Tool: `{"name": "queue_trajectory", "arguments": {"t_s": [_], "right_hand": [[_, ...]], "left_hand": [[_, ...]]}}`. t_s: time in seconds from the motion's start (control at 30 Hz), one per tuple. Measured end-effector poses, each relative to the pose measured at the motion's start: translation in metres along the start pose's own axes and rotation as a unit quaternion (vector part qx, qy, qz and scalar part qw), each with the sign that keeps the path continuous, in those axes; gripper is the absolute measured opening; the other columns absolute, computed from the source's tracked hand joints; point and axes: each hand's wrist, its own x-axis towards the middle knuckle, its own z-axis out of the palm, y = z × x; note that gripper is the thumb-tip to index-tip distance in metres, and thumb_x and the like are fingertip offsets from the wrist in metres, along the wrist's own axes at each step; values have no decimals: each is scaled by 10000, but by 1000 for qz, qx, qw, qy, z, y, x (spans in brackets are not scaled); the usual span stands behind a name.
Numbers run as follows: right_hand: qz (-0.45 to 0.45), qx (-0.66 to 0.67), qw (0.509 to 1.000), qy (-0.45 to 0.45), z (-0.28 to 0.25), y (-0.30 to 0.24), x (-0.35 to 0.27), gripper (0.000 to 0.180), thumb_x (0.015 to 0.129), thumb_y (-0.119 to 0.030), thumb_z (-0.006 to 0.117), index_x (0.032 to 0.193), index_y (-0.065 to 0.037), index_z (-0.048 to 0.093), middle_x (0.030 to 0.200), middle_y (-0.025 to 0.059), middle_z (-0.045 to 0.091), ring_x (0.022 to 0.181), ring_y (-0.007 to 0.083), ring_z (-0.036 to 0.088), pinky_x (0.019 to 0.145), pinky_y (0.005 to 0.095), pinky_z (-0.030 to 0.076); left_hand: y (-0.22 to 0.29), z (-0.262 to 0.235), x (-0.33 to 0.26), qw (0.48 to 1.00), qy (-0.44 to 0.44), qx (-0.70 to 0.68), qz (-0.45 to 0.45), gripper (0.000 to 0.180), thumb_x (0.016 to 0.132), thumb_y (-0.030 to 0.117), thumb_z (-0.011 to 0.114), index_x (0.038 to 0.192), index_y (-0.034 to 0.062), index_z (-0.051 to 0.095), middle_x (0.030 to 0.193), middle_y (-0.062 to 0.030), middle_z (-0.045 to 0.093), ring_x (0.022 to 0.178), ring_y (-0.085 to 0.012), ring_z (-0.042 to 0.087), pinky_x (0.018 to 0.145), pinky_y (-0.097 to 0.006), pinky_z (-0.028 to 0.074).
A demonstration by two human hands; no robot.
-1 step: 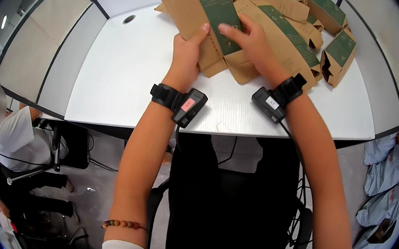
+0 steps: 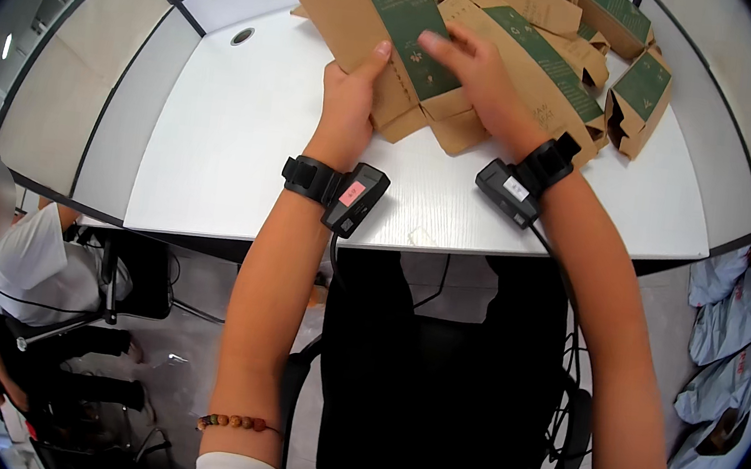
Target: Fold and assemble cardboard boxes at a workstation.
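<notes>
Gripping the brown and green box (image 2: pixel 388 16), our left hand (image 2: pixel 350 105) plants its thumb on the brown panel, the other fingers hidden behind! And here's our right hand (image 2: pixel 484 77), thumb over the green panel and slightly blurred; whether those fingers close on the box, we cannot tell. We have the box tilted above the far part of the white table (image 2: pixel 237 142), its lower flaps pointing toward us. Just to its right we see a heap of similar boxes (image 2: pixel 536 71), with an open-ended box (image 2: pixel 640 100) at the heap's right edge. On our wrists we wear a left device (image 2: pixel 356 202) with a pink label and a right device (image 2: pixel 505 194) with a white one. Over at far left, we spot a person (image 2: pixel 40 259) in a white top.
</notes>
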Motion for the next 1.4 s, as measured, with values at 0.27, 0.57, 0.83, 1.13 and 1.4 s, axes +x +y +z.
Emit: {"name": "queue_trajectory", "arguments": {"t_s": [0.27, 0.57, 0.83, 1.13, 1.4], "right_hand": [[45, 168, 951, 257, -25, 30, 22, 273, 987, -211, 598, 1139, -38, 744, 1024, 53, 729, 914, 164, 677, 765, 246, 489], [-167, -342, 709, 594, -71, -14, -2, 559, 855, 27, 564, 1408, 15, 484, 1337, 260, 520, 1270, 443, 482, 1137, 478, 361], [-290, -135, 944, 77, 15, -13, -12, 984, 739, -249, 917, 1547, -135, 366, 1465, 100, 481, 1315, 256, 520, 1033, 380, 530], [-272, -151, 949, -46, 14, -9, -16, 909, 785, -185, 881, 1548, -234, 391, 1635, 43, 319, 1465, 272, 404, 1124, 469, 498], [-207, -149, 967, -8, 15, 25, -6, 844, 782, -79, 813, 1525, -204, 434, 1629, 185, 276, 1342, 368, 511, 942, 389, 572]], "left_hand": [[4, -6, 5, 999, 5, -27, 47, 442, 990, 194, 691, 1344, -11, 525, 1309, -107, 611, 1164, -230, 623, 982, -383, 540], [10, 3, -3, 975, 21, 123, 184, 389, 871, 57, 783, 1216, -30, 626, 1220, -106, 662, 1140, -199, 610, 1047, -347, 450], [-2, -33, 33, 793, -13, 478, 378, 871, 767, -10, 773, 1544, 145, 410, 1301, -139, 542, 1191, -328, 495, 1012, -415, 451], [-19, -37, 35, 808, -64, 440, 387, 866, 825, 25, 744, 1580, 145, 337, 1439, -174, 445, 1285, -288, 523, 1035, -394, 488], [31, -29, -29, 969, -89, 201, 112, 695, 906, 32, 540, 1575, 47, 351, 1465, -202, 513, 1239, -288, 600, 934, -401, 579]]}}
